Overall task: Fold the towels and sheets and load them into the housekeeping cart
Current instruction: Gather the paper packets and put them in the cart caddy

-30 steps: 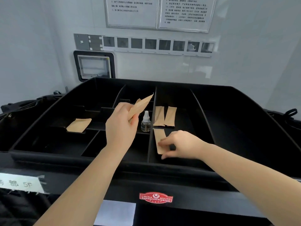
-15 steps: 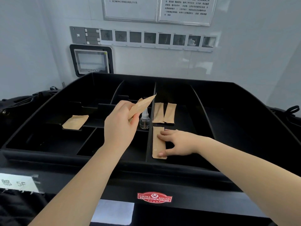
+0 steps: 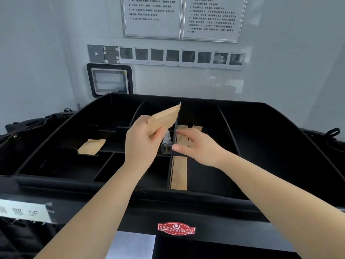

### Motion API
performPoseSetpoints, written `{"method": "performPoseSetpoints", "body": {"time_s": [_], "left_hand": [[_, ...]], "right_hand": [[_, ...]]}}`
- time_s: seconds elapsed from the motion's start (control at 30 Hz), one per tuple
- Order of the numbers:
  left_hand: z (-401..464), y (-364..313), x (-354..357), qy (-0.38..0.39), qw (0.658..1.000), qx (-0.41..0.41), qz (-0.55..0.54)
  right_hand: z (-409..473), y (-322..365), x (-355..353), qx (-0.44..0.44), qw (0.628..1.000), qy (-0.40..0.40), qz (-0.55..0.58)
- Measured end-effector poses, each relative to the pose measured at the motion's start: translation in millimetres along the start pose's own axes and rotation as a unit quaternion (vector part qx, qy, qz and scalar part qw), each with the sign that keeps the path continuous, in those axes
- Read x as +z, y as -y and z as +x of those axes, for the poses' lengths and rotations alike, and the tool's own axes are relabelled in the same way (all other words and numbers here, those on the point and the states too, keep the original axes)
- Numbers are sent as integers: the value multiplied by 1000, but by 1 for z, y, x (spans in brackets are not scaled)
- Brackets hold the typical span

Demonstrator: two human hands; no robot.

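The black housekeeping cart's top tray is split into compartments by dividers. My left hand holds a few tan paper packets raised above the middle compartment. My right hand hovers with fingers stretched out over two tan packets at the back of the right-middle compartment. It holds nothing. A long tan packet lies flat along the divider at the front of that compartment. No towels or sheets are in view.
A small clear bottle with a white cap stands between my hands by the divider. Another tan packet lies in the left compartment. A wall with a screen panel rises behind the cart. A taped label sits front left.
My right hand let go of the long packet at the front of the compartment and moved back toward the two packets behind it. My left hand rose slightly with its packets.
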State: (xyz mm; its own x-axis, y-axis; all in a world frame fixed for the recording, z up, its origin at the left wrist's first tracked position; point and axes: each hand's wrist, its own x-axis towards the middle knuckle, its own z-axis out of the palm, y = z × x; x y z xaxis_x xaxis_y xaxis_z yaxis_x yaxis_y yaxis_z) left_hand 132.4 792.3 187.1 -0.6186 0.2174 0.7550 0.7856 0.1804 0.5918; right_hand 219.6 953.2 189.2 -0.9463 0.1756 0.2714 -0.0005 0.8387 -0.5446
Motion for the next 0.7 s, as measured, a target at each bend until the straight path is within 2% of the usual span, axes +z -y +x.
{"method": "performPoseSetpoints", "body": {"time_s": [0.1,0.27,0.57,0.7], "left_hand": [[8,-22,4,-1,997,-28,-70],[15,-44,9,11,995,-33,-97],[22,-37,6,1,979,-79,-187],[26,-17,-2,-10,996,-30,-87]], "right_hand": [[3,21,3,23,990,-28,137],[-5,32,2,31,927,-58,370],[-15,14,-14,61,920,-108,372],[-24,-10,-26,78,921,-119,361]]}}
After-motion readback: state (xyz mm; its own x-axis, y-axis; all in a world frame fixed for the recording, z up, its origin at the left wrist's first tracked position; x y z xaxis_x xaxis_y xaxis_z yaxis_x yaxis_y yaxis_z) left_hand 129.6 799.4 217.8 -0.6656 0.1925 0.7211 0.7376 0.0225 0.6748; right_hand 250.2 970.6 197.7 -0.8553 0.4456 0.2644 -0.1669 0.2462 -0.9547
